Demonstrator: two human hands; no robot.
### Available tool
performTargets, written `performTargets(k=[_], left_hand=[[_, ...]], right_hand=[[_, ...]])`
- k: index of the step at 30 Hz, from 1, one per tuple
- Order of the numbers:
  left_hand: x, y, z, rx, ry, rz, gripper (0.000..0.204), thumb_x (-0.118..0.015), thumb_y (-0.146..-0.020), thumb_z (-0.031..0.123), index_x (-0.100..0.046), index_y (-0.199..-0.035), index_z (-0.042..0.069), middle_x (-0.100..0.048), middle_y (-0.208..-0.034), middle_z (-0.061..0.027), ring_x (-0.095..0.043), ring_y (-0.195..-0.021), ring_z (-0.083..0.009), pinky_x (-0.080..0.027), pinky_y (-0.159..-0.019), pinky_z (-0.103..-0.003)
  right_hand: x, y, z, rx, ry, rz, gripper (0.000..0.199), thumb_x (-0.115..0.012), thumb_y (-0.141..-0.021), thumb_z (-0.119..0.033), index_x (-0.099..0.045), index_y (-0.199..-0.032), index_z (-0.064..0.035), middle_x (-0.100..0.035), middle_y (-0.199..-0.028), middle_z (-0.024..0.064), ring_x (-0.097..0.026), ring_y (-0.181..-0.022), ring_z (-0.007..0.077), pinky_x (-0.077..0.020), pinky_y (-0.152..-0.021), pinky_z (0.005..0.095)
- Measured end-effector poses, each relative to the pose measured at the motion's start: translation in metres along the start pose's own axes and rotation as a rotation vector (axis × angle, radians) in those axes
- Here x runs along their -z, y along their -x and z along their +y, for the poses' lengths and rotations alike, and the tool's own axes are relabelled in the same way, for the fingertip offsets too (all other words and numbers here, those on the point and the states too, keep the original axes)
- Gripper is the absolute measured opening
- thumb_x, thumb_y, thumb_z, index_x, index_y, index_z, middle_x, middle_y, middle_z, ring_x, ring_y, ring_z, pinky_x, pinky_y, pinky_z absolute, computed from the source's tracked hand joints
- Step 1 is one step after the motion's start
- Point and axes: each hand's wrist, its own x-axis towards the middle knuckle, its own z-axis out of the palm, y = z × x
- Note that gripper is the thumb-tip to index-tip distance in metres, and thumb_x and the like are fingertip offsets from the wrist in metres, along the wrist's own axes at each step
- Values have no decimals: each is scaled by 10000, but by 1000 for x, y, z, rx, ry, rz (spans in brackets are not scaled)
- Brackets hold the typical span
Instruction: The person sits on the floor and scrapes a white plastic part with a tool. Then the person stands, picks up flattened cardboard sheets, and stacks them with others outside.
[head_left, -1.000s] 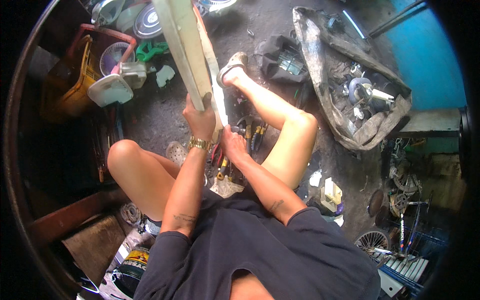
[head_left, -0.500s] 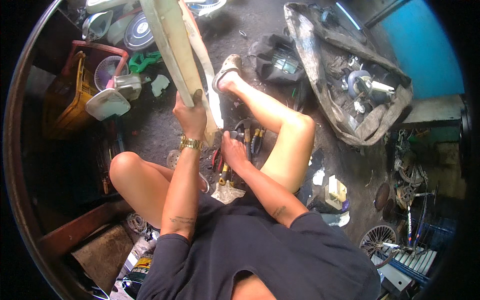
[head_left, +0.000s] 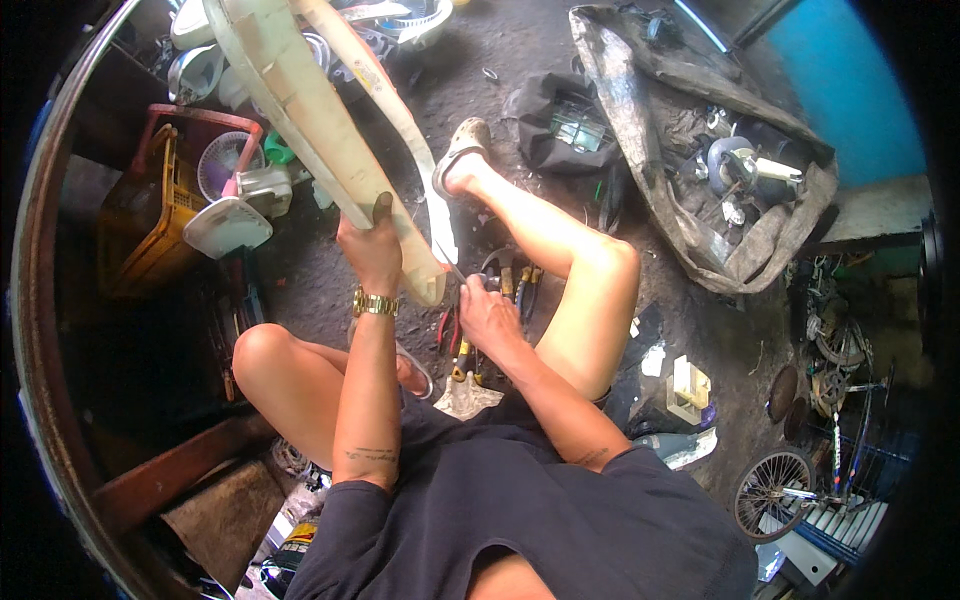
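My left hand [head_left: 372, 245] is closed round the lower edge of a long cream plastic panel [head_left: 310, 110], thumb on its face. The panel slants away to the upper left. A narrow white-and-orange strip [head_left: 395, 115] runs beside it, its torn-looking lower end close to my right hand [head_left: 490, 315]. That hand is closed on a thin metal tool [head_left: 457, 270] whose tip reaches toward the lower ends of panel and strip; its handle is hidden in my fingers. On the ground beyond lie a hammer [head_left: 507, 275] and pliers [head_left: 530, 290]. Red-handled pliers [head_left: 443, 325] lie left of my right hand.
A yellow crate [head_left: 165, 215] and white plastic parts [head_left: 228, 228] stand at the left. A large open grey sack [head_left: 650, 190] with scrap lies at the far right, beside a black bag [head_left: 565, 125]. My bent legs frame the work; a bicycle wheel [head_left: 775, 490] is at lower right.
The panel and strip have swung to the left at their far end, showing more of the panel's face. My left hand has turned with the panel; my right hand has shifted slightly right and down.
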Motion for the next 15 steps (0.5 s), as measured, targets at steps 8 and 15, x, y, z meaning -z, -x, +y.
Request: performTargets(k=[8, 15], left_hand=[[2, -5, -7, -7, 14, 18, 384, -739, -875, 299, -636, -965, -60, -684, -846, -90, -628, -752, -160, -503, -680, -325], [0, -6, -7, -7, 21, 22, 379, -736, -876, 293, -641, -979, -60, -693, -861, -96, -637, -763, -167, -502, -689, -328]], right_hand=[[9, 26, 23, 102, 58, -57, 219, -422, -976, -221, -481, -949, -12, -630, -727, 298, -636, -734, 487, -499, -679, 587], [5, 20, 26, 124, 76, -48, 215, -426, -969, -210, -486, -954, -5, -634, -736, 296, -641, -737, 481, -503, -679, 577]])
